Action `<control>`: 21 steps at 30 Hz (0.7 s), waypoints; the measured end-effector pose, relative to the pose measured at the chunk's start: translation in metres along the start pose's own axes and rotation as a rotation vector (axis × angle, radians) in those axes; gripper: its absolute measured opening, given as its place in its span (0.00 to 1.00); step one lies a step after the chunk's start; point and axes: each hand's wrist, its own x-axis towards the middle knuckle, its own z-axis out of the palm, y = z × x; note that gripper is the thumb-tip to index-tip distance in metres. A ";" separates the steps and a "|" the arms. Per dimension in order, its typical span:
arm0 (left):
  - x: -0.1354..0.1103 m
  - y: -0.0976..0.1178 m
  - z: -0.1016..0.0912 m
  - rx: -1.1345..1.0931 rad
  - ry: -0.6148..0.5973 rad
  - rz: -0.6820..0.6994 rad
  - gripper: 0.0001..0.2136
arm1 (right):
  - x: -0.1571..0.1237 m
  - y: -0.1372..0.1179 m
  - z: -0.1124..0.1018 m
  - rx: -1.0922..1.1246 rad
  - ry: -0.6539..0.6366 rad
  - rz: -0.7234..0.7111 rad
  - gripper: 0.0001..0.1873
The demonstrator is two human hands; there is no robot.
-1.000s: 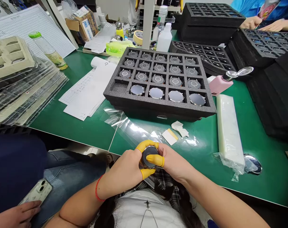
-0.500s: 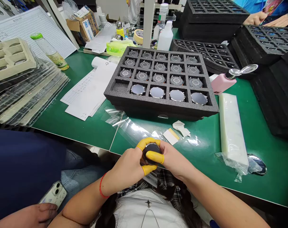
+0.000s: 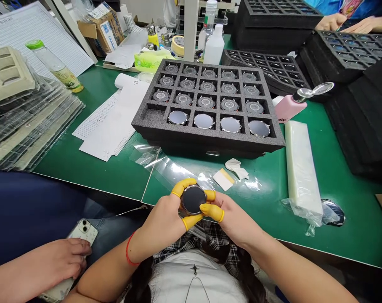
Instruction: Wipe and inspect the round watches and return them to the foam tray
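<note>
Between both hands, just off the table's front edge, is a round watch case point(image 3: 193, 199) with its dark glass face turned up. My left hand point(image 3: 164, 216) grips its left side, with yellow finger cots on thumb and finger. On the right side, my right hand point(image 3: 232, 219) pinches the rim, its thumb and finger also in yellow cots. Beyond them stands a black foam tray point(image 3: 206, 136) of similar watch cases. Its front row shows glass faces up, the rows behind show backs, and the front left pocket point(image 3: 153, 113) holds no watch.
Clear film point(image 3: 175, 168), a white-and-yellow pad point(image 3: 223, 179) and crumpled tissue point(image 3: 237, 168) lie before the tray. At right are a wrapped white block point(image 3: 303, 164) and pink bottle point(image 3: 290, 108). A neighbour's hand point(image 3: 63, 256) rests over a phone at left; another person's hands point(image 3: 351, 24) are far right.
The right thumb has slid off the glass toward the rim, uncovering the face. The watch case has shifted slightly left in view. The neighbour's hand and phone have moved up and right.
</note>
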 end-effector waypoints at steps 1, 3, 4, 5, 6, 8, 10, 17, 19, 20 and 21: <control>-0.001 -0.001 0.000 -0.013 0.000 -0.007 0.28 | 0.000 -0.001 -0.001 -0.010 -0.024 -0.006 0.14; -0.002 -0.002 -0.001 -0.033 0.005 -0.026 0.29 | 0.000 -0.002 -0.003 -0.034 -0.075 -0.012 0.13; -0.002 -0.002 -0.001 -0.033 0.006 -0.034 0.30 | 0.000 -0.002 -0.003 -0.041 -0.093 -0.011 0.13; -0.003 -0.002 -0.001 -0.027 0.006 -0.038 0.30 | 0.001 -0.002 -0.004 -0.045 -0.103 -0.012 0.12; -0.003 -0.002 -0.002 -0.020 0.004 -0.037 0.30 | 0.001 -0.002 -0.004 -0.046 -0.104 -0.013 0.12; -0.002 -0.001 -0.003 -0.020 0.001 -0.024 0.30 | 0.000 -0.003 -0.004 -0.033 -0.096 -0.016 0.12; -0.001 0.001 -0.004 -0.030 0.006 -0.007 0.29 | -0.001 -0.004 -0.004 -0.001 -0.093 -0.014 0.13; -0.001 0.004 -0.002 -0.002 0.001 0.020 0.23 | -0.005 -0.003 -0.004 -0.002 0.038 0.001 0.18; -0.004 0.005 -0.001 -0.034 -0.041 0.036 0.26 | -0.004 -0.003 -0.003 0.003 0.062 0.022 0.18; -0.005 0.007 -0.001 -0.046 -0.068 0.046 0.26 | -0.003 -0.004 -0.002 0.020 0.048 0.035 0.17; -0.007 0.008 -0.002 -0.050 -0.095 0.054 0.27 | -0.002 -0.004 -0.001 0.041 0.023 0.049 0.17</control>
